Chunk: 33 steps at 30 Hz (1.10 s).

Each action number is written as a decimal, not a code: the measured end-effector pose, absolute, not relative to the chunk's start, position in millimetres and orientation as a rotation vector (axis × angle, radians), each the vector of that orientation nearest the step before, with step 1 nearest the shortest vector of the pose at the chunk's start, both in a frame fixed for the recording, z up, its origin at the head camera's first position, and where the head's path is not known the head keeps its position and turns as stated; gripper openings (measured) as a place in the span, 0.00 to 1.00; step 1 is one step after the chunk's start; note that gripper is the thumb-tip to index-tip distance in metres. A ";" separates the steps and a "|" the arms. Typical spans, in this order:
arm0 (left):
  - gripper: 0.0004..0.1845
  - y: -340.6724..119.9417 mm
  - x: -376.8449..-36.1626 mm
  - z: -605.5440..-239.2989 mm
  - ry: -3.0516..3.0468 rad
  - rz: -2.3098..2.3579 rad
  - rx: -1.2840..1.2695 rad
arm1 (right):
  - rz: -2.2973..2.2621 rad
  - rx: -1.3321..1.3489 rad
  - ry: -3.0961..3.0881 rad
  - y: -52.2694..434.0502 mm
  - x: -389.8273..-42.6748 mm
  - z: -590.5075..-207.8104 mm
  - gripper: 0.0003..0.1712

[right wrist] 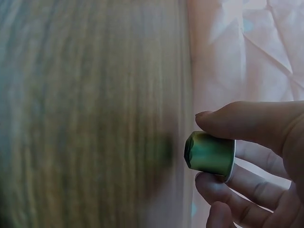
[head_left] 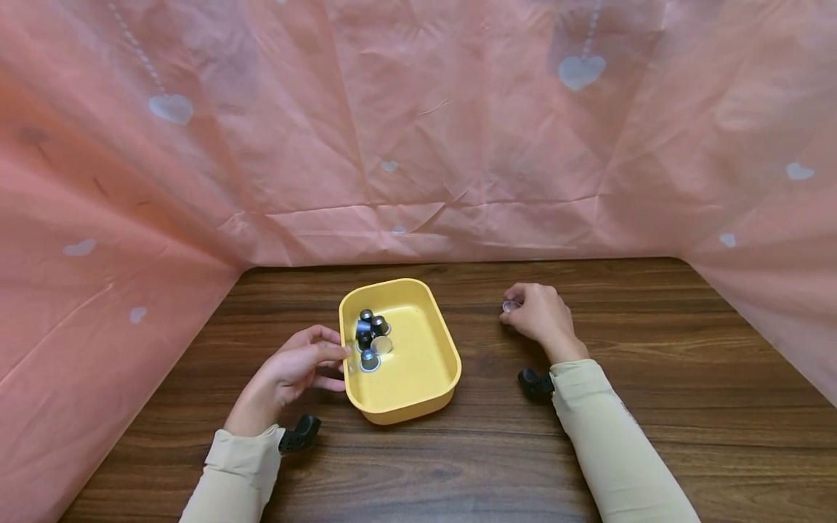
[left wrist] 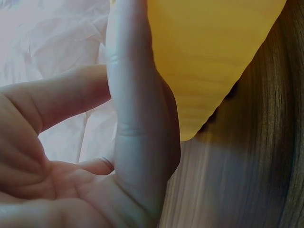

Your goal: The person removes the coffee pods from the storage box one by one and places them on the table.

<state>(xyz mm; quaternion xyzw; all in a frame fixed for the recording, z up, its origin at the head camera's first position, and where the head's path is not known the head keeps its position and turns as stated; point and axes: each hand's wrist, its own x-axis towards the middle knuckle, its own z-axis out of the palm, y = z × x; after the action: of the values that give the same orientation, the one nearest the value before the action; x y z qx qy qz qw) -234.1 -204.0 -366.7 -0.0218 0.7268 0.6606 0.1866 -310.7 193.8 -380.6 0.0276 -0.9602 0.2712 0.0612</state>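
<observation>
My right hand (head_left: 539, 316) pinches a coffee capsule (head_left: 511, 306) just above the table, right of a yellow tray (head_left: 418, 412). In the right wrist view the capsule (right wrist: 211, 153) is green with a pale rim, gripped between thumb and fingertips. At the tray's left wall, my left hand (head_left: 301, 367) holds the rim, one fingertip over it and other fingers against the outside. Several dark coffee capsules (head_left: 369, 359) lie in the tray's left half, one with its pale round lid (head_left: 382, 345) facing up. The left wrist view shows fingers (left wrist: 135, 104) beside the yellow wall.
The dark wooden table (head_left: 484, 465) carries the tray. A pink cloth with pale hearts (head_left: 418, 145) hangs behind the table and along both sides. A small black camera sits on each wrist.
</observation>
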 end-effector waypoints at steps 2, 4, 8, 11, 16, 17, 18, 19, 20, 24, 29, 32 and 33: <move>0.19 -204.0 -234.1 -367.1 2.048 1.865 -0.057 | 0.808 0.087 -2.914 193.2 -310.9 -381.4 0.21; 0.19 -203.9 -234.1 -367.4 2.049 1.869 -0.053 | 0.796 0.089 -2.922 192.8 -310.9 -382.1 0.22; 0.20 -203.8 -234.1 -367.4 2.047 1.868 -0.051 | 0.788 0.082 -2.934 192.6 -310.7 -382.8 0.22; 0.20 -203.8 -234.1 -367.4 2.046 1.868 -0.051 | 0.784 0.080 -2.939 192.4 -310.4 -383.1 0.23; 0.20 -204.1 -234.1 -367.6 2.044 1.868 -0.052 | 0.773 0.080 -2.941 191.8 -309.9 -382.9 0.25; 0.20 -204.1 -234.0 -367.5 2.044 1.867 -0.052 | 0.768 0.081 -2.942 191.7 -309.7 -382.5 0.26; 0.20 -204.2 -234.0 -367.5 2.043 1.867 -0.053 | 0.765 0.082 -2.941 191.7 -309.6 -382.0 0.26; 0.20 -204.2 -234.0 -367.5 2.043 1.866 -0.053 | 0.761 0.086 -2.940 191.9 -309.5 -381.1 0.27; 0.20 -204.2 -234.0 -367.4 2.043 1.866 -0.054 | 0.757 0.089 -2.936 192.3 -309.4 -380.2 0.27; 0.20 -204.1 -234.1 -367.0 2.044 1.865 -0.057 | 0.752 0.090 -2.907 193.0 -307.8 -374.0 0.28; 0.20 -204.0 -234.0 -366.6 2.047 1.861 -0.058 | 0.799 0.081 -2.827 192.7 -305.0 -363.2 0.28; 0.19 -204.2 -234.0 -366.5 2.049 1.859 -0.058 | 0.868 0.076 -2.741 192.2 -303.8 -355.9 0.26; 0.19 -204.3 -234.0 -366.5 2.050 1.859 -0.057 | 0.907 0.081 -2.708 192.2 -303.4 -353.6 0.25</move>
<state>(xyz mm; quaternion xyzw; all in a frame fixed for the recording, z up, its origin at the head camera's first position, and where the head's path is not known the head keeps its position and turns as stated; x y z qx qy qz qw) -234.0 -204.3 -366.5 -0.0201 0.7278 0.6600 0.1855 -303.4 192.2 -353.6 0.0280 -0.9383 0.3142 0.1419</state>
